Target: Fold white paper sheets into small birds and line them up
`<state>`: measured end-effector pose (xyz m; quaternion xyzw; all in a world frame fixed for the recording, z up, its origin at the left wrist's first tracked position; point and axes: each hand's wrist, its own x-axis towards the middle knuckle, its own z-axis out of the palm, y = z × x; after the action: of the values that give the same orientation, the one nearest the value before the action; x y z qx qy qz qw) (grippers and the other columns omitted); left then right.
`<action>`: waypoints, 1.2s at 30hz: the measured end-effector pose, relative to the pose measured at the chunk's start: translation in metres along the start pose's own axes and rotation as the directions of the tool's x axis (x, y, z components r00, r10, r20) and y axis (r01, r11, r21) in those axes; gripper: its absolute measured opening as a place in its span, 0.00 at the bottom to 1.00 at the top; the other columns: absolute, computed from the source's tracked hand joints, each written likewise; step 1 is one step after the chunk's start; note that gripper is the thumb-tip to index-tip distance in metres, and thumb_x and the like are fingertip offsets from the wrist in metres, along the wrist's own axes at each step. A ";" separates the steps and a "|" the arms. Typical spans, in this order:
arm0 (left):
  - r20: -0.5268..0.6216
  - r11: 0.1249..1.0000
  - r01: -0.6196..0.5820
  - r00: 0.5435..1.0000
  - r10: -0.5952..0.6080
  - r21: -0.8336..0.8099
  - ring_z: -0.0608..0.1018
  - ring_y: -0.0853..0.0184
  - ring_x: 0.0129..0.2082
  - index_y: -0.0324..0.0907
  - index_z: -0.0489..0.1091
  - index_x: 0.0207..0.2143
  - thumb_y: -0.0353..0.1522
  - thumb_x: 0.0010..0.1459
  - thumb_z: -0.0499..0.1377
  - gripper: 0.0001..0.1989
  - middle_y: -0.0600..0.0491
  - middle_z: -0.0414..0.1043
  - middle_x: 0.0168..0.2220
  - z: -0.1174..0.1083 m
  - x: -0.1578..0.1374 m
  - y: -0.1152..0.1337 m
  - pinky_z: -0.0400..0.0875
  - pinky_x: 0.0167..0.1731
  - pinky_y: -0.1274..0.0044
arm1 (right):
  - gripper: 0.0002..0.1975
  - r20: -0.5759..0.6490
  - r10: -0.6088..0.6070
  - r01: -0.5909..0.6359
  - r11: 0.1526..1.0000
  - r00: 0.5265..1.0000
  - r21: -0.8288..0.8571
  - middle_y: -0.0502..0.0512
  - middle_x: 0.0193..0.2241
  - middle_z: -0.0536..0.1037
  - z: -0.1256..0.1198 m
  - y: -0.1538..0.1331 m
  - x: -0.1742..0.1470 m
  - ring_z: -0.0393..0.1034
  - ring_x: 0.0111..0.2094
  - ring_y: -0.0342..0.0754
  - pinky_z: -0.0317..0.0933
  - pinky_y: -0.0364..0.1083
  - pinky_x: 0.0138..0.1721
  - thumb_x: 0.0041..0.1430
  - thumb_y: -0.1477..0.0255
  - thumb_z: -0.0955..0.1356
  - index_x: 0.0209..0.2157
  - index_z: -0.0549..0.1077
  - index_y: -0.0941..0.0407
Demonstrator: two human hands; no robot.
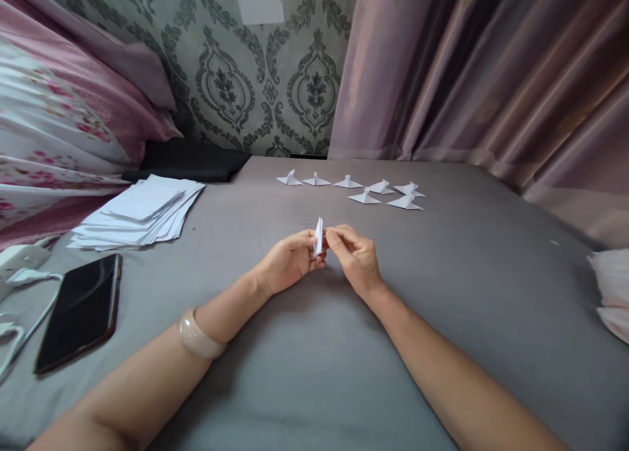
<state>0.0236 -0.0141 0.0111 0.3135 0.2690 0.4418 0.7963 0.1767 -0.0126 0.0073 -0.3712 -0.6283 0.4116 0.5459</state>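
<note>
A small, narrow piece of folded white paper (318, 237) stands upright between my two hands, above the grey cloth. My left hand (289, 261), palm turned up, pinches it from the left with the thumb in front and the fingers behind. At its right edge, the thumb and curled fingers of my right hand (358, 257) are pinched together on the paper; the exact contact is partly hidden. Beyond my hands sit several folded paper birds (363, 196) with pointed wings, in a loose row.
A stack of white paper sheets (142, 212) lies at the left, by a black folded item (191, 160). Nearer me are a phone (81, 313) and a white power strip with cables (22, 261). Pink curtains (442, 77) hang behind; a whitish bundle (612, 284) is far right.
</note>
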 end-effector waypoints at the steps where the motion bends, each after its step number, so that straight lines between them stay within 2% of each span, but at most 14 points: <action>1: 0.015 0.999 0.016 1.000 -0.015 -0.038 0.70 0.71 0.26 0.36 0.71 0.31 0.27 0.54 0.56 0.05 0.52 0.67 0.26 0.000 0.000 0.000 0.68 0.32 0.77 | 0.11 0.007 -0.014 0.014 1.000 1.000 0.011 0.53 0.33 0.76 0.002 0.000 -0.001 0.72 0.32 0.45 0.68 0.46 0.35 0.58 0.63 0.68 0.33 0.78 0.54; 6: 0.036 0.989 0.090 0.996 -0.086 -0.117 0.64 0.71 0.21 0.37 0.68 0.25 0.27 0.50 0.52 0.06 0.54 0.58 0.21 0.001 -0.001 0.001 0.67 0.30 0.75 | 0.07 -0.001 -0.062 0.062 0.998 0.998 -0.023 0.51 0.32 0.75 0.009 -0.002 -0.004 0.71 0.30 0.43 0.68 0.46 0.35 0.56 0.67 0.69 0.35 0.77 0.53; 11: 0.031 0.970 0.193 0.981 -0.191 -0.145 0.58 0.71 0.20 0.39 0.67 0.25 0.28 0.47 0.51 0.05 0.56 0.50 0.20 0.002 -0.003 0.002 0.62 0.27 0.76 | 0.13 -0.024 0.033 -0.035 0.997 0.999 -0.068 0.48 0.26 0.71 0.011 -0.004 -0.003 0.67 0.28 0.42 0.65 0.44 0.35 0.52 0.66 0.71 0.41 0.75 0.53; 15: 0.043 0.958 0.263 0.965 -0.260 -0.114 0.53 0.71 0.19 0.40 0.62 0.22 0.30 0.49 0.52 0.05 0.57 0.44 0.20 0.003 -0.005 0.002 0.57 0.24 0.76 | 0.09 0.022 0.040 -0.038 0.996 0.999 -0.078 0.48 0.26 0.69 0.010 -0.004 -0.001 0.65 0.27 0.42 0.63 0.44 0.34 0.52 0.64 0.71 0.34 0.76 0.53; 17: 0.054 0.953 0.282 0.959 -0.278 -0.113 0.51 0.72 0.19 0.41 0.60 0.21 0.31 0.52 0.52 0.08 0.58 0.43 0.20 0.004 -0.005 0.002 0.56 0.23 0.76 | 0.10 0.034 0.085 -0.083 0.995 0.996 -0.050 0.49 0.25 0.70 0.009 -0.004 -0.001 0.65 0.28 0.43 0.63 0.44 0.34 0.52 0.62 0.70 0.32 0.76 0.54; 22: 0.103 0.942 0.317 0.946 -0.307 -0.113 0.51 0.72 0.19 0.40 0.60 0.22 0.32 0.56 0.51 0.10 0.58 0.43 0.20 0.007 -0.006 0.001 0.54 0.22 0.78 | 0.11 0.015 0.201 -0.201 0.980 0.980 -0.007 0.49 0.24 0.72 0.008 -0.007 -0.001 0.65 0.27 0.43 0.61 0.44 0.33 0.51 0.62 0.71 0.28 0.74 0.56; 30: 0.157 0.926 0.372 0.920 -0.359 -0.068 0.49 0.73 0.18 0.39 0.64 0.22 0.37 0.59 0.50 0.16 0.59 0.41 0.19 0.006 -0.006 -0.001 0.52 0.20 0.78 | 0.13 0.035 0.225 -0.226 0.974 0.974 0.032 0.47 0.17 0.71 0.008 -0.012 -0.001 0.65 0.22 0.42 0.61 0.43 0.28 0.52 0.59 0.70 0.26 0.73 0.55; 33: 0.162 0.917 0.390 0.913 -0.374 -0.080 0.50 0.73 0.18 0.39 0.64 0.22 0.37 0.59 0.51 0.15 0.59 0.41 0.19 0.007 -0.007 -0.001 0.53 0.19 0.79 | 0.15 0.030 0.237 -0.238 0.971 0.971 0.040 0.47 0.18 0.71 0.007 -0.011 -0.001 0.66 0.22 0.42 0.61 0.43 0.27 0.52 0.57 0.70 0.25 0.73 0.55; 36: 0.161 0.924 0.369 0.922 -0.351 -0.097 0.54 0.74 0.18 0.38 0.66 0.24 0.34 0.58 0.52 0.12 0.59 0.45 0.19 0.009 -0.007 -0.002 0.58 0.21 0.79 | 0.16 0.012 0.250 -0.250 0.966 0.968 0.060 0.47 0.18 0.70 0.007 -0.005 0.000 0.65 0.22 0.42 0.61 0.42 0.27 0.52 0.56 0.70 0.24 0.72 0.55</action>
<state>0.0279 -0.0231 0.0162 0.2384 0.2370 0.2806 0.8990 0.1699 -0.0151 0.0121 -0.4296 -0.5650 0.4969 0.4993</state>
